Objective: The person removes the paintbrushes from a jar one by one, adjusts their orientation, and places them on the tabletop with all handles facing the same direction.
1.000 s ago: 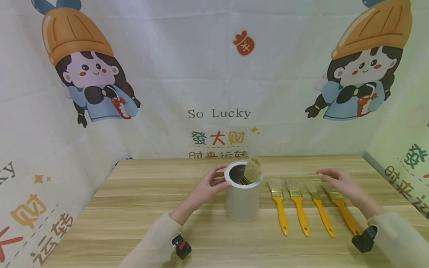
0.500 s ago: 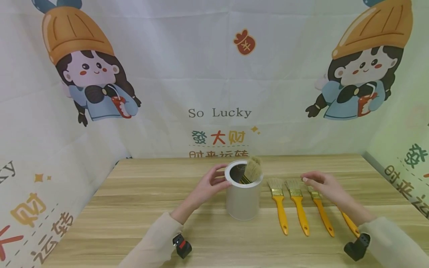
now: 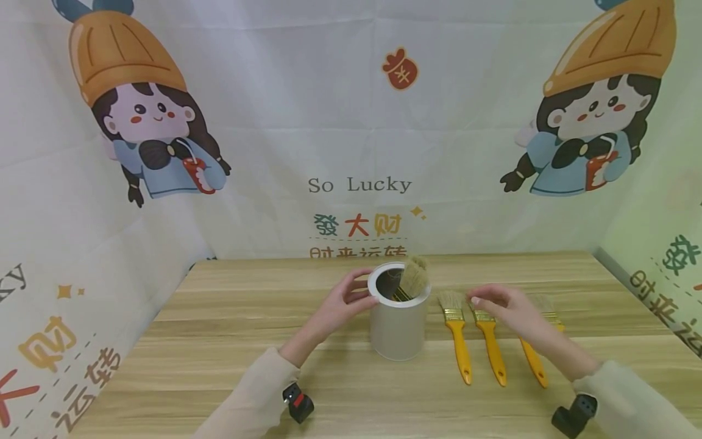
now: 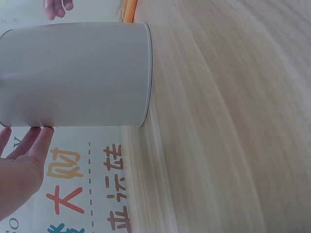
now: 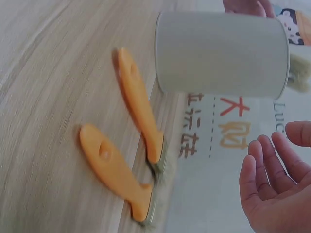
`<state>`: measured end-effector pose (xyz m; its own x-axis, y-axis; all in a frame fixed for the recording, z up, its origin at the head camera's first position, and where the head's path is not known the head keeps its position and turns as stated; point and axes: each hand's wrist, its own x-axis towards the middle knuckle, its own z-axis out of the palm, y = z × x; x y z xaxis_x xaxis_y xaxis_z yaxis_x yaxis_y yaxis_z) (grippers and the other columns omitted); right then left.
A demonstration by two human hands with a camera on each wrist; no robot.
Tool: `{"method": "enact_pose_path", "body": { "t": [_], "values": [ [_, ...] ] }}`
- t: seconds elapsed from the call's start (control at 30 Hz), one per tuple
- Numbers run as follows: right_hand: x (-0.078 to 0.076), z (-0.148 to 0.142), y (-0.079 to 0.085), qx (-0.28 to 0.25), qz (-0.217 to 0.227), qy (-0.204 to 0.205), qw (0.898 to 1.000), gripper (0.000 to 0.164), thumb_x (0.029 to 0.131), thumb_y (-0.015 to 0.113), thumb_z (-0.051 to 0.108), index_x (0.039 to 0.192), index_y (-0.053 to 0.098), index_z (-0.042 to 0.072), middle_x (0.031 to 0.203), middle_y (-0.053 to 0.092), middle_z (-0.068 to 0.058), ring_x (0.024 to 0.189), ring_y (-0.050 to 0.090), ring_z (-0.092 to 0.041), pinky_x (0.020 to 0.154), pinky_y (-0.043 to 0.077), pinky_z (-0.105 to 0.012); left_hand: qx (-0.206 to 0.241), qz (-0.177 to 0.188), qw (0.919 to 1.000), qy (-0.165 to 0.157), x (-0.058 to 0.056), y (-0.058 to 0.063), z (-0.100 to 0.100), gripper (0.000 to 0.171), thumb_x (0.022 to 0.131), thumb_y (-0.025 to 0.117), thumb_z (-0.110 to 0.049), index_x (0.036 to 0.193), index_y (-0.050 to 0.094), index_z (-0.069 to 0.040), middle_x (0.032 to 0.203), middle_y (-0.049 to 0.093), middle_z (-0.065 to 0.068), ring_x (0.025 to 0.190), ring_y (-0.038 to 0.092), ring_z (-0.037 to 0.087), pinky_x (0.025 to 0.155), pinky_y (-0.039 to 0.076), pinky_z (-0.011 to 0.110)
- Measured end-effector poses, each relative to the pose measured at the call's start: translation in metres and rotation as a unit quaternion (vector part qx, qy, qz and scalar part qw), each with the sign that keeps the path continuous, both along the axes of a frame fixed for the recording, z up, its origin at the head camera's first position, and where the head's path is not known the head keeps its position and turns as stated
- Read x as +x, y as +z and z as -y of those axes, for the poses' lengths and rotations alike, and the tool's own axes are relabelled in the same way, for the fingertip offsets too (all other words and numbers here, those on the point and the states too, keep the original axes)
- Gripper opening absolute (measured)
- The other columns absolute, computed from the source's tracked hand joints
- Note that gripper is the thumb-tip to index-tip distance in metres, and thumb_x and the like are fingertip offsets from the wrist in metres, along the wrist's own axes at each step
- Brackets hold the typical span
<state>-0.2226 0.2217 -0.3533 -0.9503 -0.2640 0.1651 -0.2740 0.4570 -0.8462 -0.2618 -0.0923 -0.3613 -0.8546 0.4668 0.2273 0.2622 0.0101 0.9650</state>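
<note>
A pale grey can (image 3: 397, 332) with a white rim stands upright on the wooden table. Brush bristles (image 3: 414, 277) stick out of its mouth. My left hand (image 3: 347, 299) holds the can's upper left side, thumb at the front near the rim and fingers toward the back; the left wrist view shows fingertips against the wall. Right of the can lie paintbrushes with orange handles: one fully visible paintbrush (image 3: 459, 344), then another paintbrush (image 3: 493, 353) with its bristles behind my right hand (image 3: 512, 311). That hand hovers over the row, fingers loosely bent, holding nothing.
Farther right, a third paintbrush (image 3: 534, 366) and a fourth paintbrush (image 3: 548, 311) are partly covered by the right hand and forearm. A printed cloth backdrop (image 3: 263, 207) rises behind the wooden table (image 3: 247, 341) and along both sides.
My right hand has moved left over the row of paintbrushes, from the rightmost one to the second from the can. The left hand and the can have stayed in place.
</note>
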Motion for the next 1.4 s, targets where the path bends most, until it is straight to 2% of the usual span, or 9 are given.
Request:
{"method": "enact_pose_path", "body": {
  "t": [0.17, 0.27, 0.47, 0.53, 0.7, 0.83, 1.0, 1.17, 1.4],
  "values": [
    [0.005, 0.012, 0.004, -0.004, -0.016, 0.014, 1.000, 0.032, 0.090, 0.053, 0.022, 0.111, 0.056, -0.001, 0.106, 0.057, -0.015, 0.095, 0.053, -0.030, 0.075, 0.048, -0.036, -0.001, -0.006, 1.0000, 0.004, 0.009, 0.011, -0.002, 0.050, 0.084, 0.056, 0.003, 0.129, 0.035, 0.001, 0.125, 0.040, 0.022, 0.112, 0.042, 0.036, 0.088, 0.042, 0.036],
    [0.007, 0.020, 0.006, -0.009, -0.022, 0.015, 1.000, 0.031, 0.089, 0.054, 0.022, 0.110, 0.056, -0.001, 0.106, 0.058, -0.015, 0.094, 0.054, -0.031, 0.072, 0.049, -0.033, 0.002, -0.003, 1.0000, 0.002, 0.006, 0.007, -0.002, 0.050, 0.084, 0.057, 0.003, 0.129, 0.035, 0.001, 0.124, 0.040, 0.022, 0.112, 0.043, 0.036, 0.088, 0.042, 0.036],
    [0.010, 0.035, 0.009, -0.021, -0.021, 0.007, 1.000, 0.034, 0.087, 0.057, 0.024, 0.112, 0.056, 0.001, 0.106, 0.058, -0.012, 0.090, 0.056, -0.024, 0.069, 0.049, -0.031, 0.012, 0.000, 0.9999, -0.003, -0.007, -0.008, 0.000, 0.052, 0.083, 0.058, 0.002, 0.130, 0.035, -0.003, 0.125, 0.040, 0.020, 0.112, 0.043, 0.034, 0.088, 0.042, 0.036],
    [0.011, 0.040, 0.010, -0.020, -0.029, 0.000, 0.999, 0.034, 0.087, 0.058, 0.025, 0.112, 0.056, 0.002, 0.103, 0.059, -0.011, 0.087, 0.056, -0.021, 0.069, 0.049, -0.032, 0.014, -0.005, 0.9999, -0.001, -0.008, -0.010, 0.000, 0.052, 0.083, 0.059, 0.000, 0.130, 0.037, -0.005, 0.125, 0.041, 0.020, 0.112, 0.043, 0.034, 0.088, 0.042, 0.036],
    [0.011, 0.051, 0.014, -0.017, -0.052, -0.033, 0.998, 0.035, 0.084, 0.060, 0.027, 0.109, 0.058, 0.003, 0.094, 0.060, -0.007, 0.082, 0.055, -0.020, 0.065, 0.048, -0.030, 0.015, -0.011, 0.9998, 0.002, -0.008, -0.011, 0.000, 0.051, 0.083, 0.061, -0.003, 0.128, 0.039, -0.007, 0.124, 0.042, 0.018, 0.111, 0.045, 0.032, 0.087, 0.042, 0.035],
    [0.009, 0.056, 0.017, -0.012, -0.057, -0.055, 0.997, 0.038, 0.083, 0.062, 0.030, 0.109, 0.057, 0.004, 0.094, 0.059, -0.006, 0.083, 0.054, -0.019, 0.065, 0.048, -0.030, 0.014, -0.012, 0.9998, 0.001, -0.008, -0.011, 0.001, 0.051, 0.083, 0.061, -0.003, 0.128, 0.039, -0.007, 0.124, 0.042, 0.020, 0.110, 0.045, 0.033, 0.087, 0.042, 0.035],
    [0.007, 0.062, 0.022, -0.003, -0.062, -0.063, 0.996, 0.041, 0.082, 0.062, 0.035, 0.109, 0.058, 0.005, 0.093, 0.058, -0.005, 0.083, 0.053, -0.019, 0.066, 0.047, -0.031, 0.018, -0.012, 0.9998, -0.003, -0.009, -0.012, 0.001, 0.050, 0.083, 0.060, -0.002, 0.129, 0.038, -0.005, 0.124, 0.040, 0.024, 0.111, 0.044, 0.034, 0.088, 0.042, 0.036],
    [0.002, 0.069, 0.026, 0.010, -0.066, -0.074, 0.995, 0.042, 0.080, 0.063, 0.039, 0.106, 0.058, 0.007, 0.088, 0.059, -0.003, 0.079, 0.053, -0.018, 0.065, 0.046, -0.031, 0.014, -0.007, 0.9999, 0.001, -0.008, -0.011, 0.001, 0.051, 0.083, 0.061, -0.004, 0.128, 0.039, -0.008, 0.123, 0.042, 0.021, 0.110, 0.045, 0.032, 0.087, 0.042, 0.035],
    [-0.003, 0.079, 0.028, 0.031, -0.062, -0.079, 0.994, 0.046, 0.078, 0.065, 0.040, 0.102, 0.054, 0.002, 0.082, 0.055, -0.005, 0.075, 0.051, -0.018, 0.063, 0.045, -0.029, 0.014, -0.003, 0.9999, -0.001, -0.007, -0.010, 0.000, 0.051, 0.083, 0.060, -0.002, 0.129, 0.038, -0.007, 0.124, 0.042, 0.020, 0.111, 0.045, 0.033, 0.087, 0.042, 0.036]
  ]
}}
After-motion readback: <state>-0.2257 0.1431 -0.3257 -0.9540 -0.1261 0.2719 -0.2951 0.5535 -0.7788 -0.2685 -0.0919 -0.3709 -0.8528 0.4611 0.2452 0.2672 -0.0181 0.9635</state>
